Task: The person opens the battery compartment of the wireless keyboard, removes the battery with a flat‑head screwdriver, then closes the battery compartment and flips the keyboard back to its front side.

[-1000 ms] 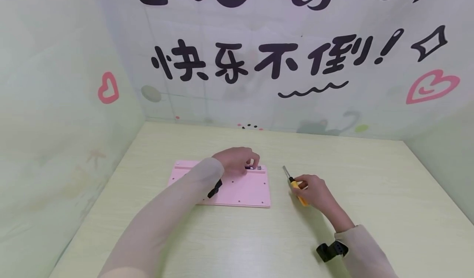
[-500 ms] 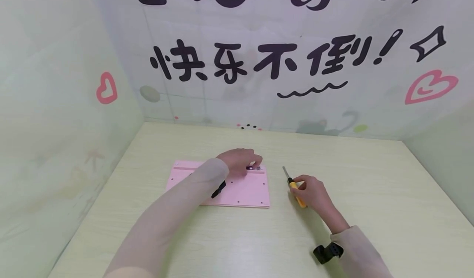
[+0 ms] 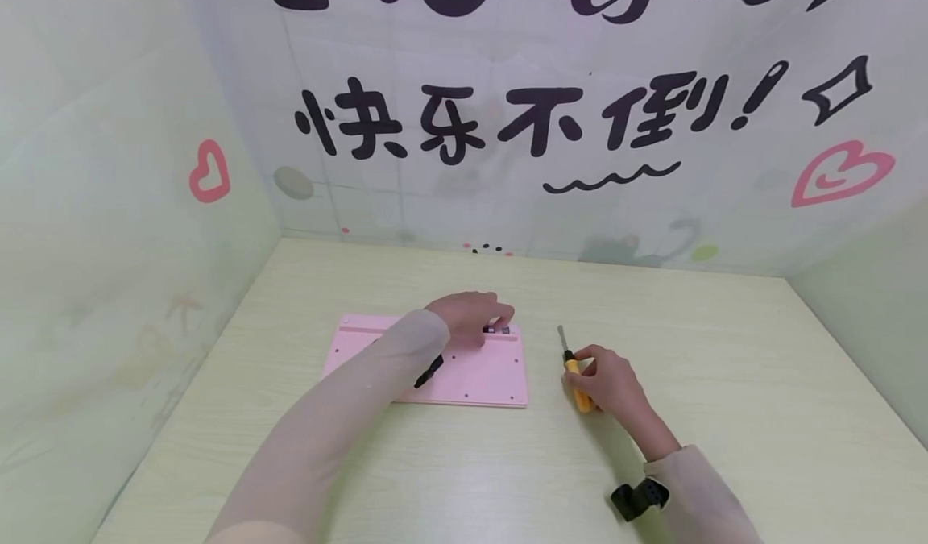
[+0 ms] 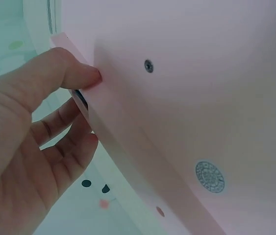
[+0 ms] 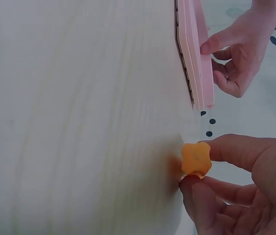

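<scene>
Flat pink rectangular panel [image 3: 493, 373]: laid left of centre on the pale wood-grain bench [image 3: 449, 479], its near left part crossed by a light beige left sleeve [image 3: 326, 439].
Left grip [image 3: 470, 314]: clenched right there on the panel's far edge; in the left wrist view the thumb is pressed onto the raised ridge, and the other fingers are tucked behind the rim, just beside a dark slot.
Panel face: marked, up close, by a small dark screw [image 4: 149, 66] and a round grey patterned emblem [image 4: 210, 176].
Yellow-handled metal screwdriver [image 3: 573, 369]: held to the right of the panel, well apart from the left grip, its slim shaft aimed toward the far wall; whether the tip is touched to the bench cannot be told.
Right grip [image 3: 605, 379]: closed around the yellow handle, which is pinched between thumb and fingers; its lobed butt is seen end-on in the right wrist view.
White backdrop [image 3: 435, 209]: spread behind it all, lettered in bold black characters.
</scene>
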`<state>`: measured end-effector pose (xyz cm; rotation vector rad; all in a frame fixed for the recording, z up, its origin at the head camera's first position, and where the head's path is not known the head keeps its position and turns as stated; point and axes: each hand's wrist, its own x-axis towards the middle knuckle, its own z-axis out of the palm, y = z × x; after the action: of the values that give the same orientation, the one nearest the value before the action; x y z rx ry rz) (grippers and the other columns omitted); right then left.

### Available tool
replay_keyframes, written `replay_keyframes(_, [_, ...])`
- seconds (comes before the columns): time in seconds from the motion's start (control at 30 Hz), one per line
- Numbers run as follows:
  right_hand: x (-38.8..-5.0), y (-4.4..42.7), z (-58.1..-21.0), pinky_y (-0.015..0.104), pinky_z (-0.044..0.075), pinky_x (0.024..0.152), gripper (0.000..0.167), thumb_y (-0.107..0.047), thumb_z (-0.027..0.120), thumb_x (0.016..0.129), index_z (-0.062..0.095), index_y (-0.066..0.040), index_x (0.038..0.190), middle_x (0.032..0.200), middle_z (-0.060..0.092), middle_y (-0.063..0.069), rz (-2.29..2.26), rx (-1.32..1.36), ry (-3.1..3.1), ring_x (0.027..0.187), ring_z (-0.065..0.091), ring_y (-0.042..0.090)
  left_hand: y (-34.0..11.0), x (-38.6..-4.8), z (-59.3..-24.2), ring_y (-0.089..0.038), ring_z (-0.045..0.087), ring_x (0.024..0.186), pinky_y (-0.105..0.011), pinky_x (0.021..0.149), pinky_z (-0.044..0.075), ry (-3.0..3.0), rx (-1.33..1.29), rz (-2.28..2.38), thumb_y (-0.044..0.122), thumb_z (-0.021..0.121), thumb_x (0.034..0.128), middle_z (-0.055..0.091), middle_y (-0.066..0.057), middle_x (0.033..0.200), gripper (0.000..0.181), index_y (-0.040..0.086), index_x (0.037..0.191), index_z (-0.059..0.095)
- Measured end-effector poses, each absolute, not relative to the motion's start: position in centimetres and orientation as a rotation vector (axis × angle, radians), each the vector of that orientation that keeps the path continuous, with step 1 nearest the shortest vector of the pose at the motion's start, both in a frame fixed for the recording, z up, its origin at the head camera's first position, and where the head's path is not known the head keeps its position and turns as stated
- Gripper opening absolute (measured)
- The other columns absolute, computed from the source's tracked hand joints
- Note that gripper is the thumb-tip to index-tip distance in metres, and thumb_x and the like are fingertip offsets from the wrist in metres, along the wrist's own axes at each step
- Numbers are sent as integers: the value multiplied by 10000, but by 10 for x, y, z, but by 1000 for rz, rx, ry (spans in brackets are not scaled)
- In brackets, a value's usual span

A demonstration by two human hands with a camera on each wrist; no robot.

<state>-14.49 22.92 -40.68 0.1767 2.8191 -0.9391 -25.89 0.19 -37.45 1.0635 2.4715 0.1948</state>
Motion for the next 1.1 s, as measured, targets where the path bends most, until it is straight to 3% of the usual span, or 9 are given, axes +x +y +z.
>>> replay_keyframes(0.5, [-144,230,-411,308,450,428,439,-204,674,816,521,35,1152,716,567,66,-978,166,2808,437,506,164,3,-254,-370,-137,397,717,-243,612,315,2489,1075,169,-36,580,783,449,11,870,282,179,934,479])
replay_keyframes(1.1, [-147,232,-401,336,474,452,441,-190,654,838,512,40,1186,749,572,89,-1009,163,2793,441,526,209,-4,-250,-374,-151,403,716,-248,603,313,2537,1100,234,-40,533,789,447,22,906,335,225,982,465])
